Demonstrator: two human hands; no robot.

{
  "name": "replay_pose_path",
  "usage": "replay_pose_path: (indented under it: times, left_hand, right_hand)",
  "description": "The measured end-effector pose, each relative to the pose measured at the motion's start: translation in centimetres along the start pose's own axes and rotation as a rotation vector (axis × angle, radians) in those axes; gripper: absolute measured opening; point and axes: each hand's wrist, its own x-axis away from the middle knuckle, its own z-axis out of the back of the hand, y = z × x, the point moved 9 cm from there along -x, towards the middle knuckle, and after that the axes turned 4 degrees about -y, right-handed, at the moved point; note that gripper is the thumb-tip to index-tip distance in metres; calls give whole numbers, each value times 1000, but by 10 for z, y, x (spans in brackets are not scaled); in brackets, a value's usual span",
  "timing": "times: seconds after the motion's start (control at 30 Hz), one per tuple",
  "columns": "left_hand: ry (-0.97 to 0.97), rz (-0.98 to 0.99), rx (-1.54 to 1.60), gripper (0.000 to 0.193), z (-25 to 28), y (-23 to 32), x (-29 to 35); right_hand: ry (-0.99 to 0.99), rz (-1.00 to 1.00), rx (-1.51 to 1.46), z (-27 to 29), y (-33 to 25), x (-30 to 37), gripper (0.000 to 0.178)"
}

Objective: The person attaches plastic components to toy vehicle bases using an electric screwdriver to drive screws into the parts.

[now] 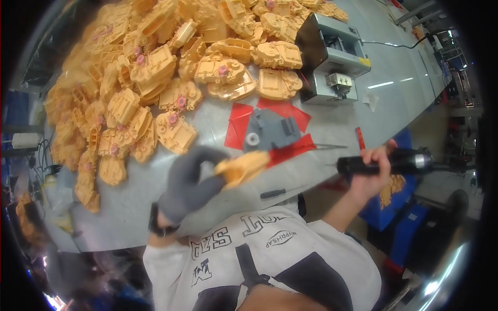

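My left hand [192, 184], in a grey glove, grips a yellow-orange plastic housing [243, 168] by its left end, just in front of the grey fixture block [272, 129]. Motion blurs the housing slightly. Wrapped in my bare right hand [374, 173] is a black electric screwdriver [407, 161], lying nearly level with its thin bit toward the left. It is beyond the table's front edge, apart from the housing. The fixture stands on red tape [238, 122] stuck to the table.
A large heap of similar housings [155, 67], some with pink round parts, covers the left and back. A black-and-grey boxy machine [332, 62] stands behind the fixture. A small dark-handled tool [273, 194] lies near the front edge. Below right is a blue bin [376, 215].
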Motion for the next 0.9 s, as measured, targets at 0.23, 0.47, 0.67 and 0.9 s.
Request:
replay_pose_path:
  times: [0.23, 0.47, 0.67, 0.9]
  left_hand:
    - [86, -106, -738, 33, -44, -9, -110]
    - [-17, -286, -933, 71, -94, -1, -83]
    - [11, -303, -801, 82, -97, -11, -81]
    - [352, -221, -517, 82, -92, -34, -32]
  right_hand:
    - [-22, -3, 14, -7, -4, 5, 41]
    - [-82, 33, 42, 0, -1, -1, 35]
    - [-46, 353, 80, -50, -16, -66, 41]
    - [-97, 393, 247, -94, 12, -115, 29]
